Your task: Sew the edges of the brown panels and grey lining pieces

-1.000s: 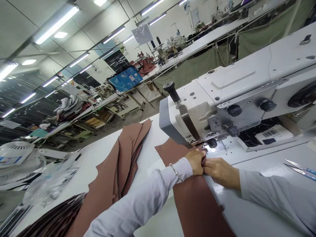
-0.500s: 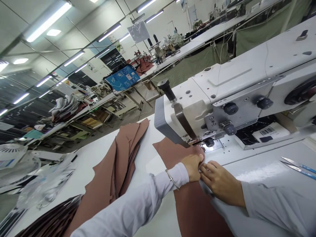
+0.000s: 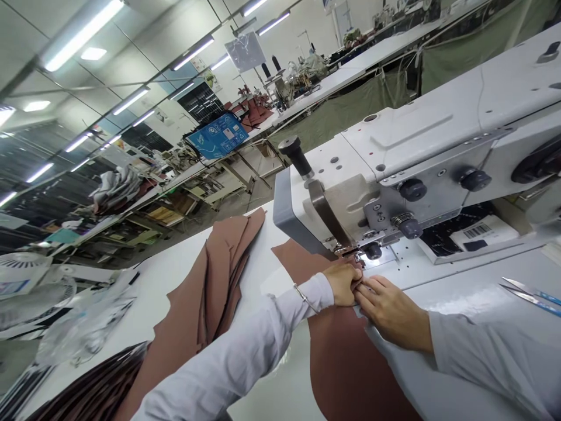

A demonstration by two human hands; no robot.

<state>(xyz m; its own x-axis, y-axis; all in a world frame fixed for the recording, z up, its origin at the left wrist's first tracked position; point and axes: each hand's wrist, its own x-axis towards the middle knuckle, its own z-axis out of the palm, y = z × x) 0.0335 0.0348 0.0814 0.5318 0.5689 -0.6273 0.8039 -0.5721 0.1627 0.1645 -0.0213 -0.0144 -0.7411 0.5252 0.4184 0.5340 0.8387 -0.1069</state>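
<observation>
Fabric (image 3: 350, 362) cropped below, edge pinched by left hand (image 3: 340, 285) and right hand (image 3: 394, 314), grip closed, partly hidden

Plain reddish brown colours the cloth (image 3: 350, 362) under the hands (image 3: 343, 285) and the panels (image 3: 219, 275) to their left. Pale grey sleeves (image 3: 245, 351) run up to them. Just beyond, the machine (image 3: 421, 134) is white, with a grey end and black knobs (image 3: 412, 189). The worktop (image 3: 280, 389) is white. Right of the hands, the scissors (image 3: 532, 296) have silver blades and blue handles; farther off, a blue bag (image 3: 219, 137) bears white print.
</observation>
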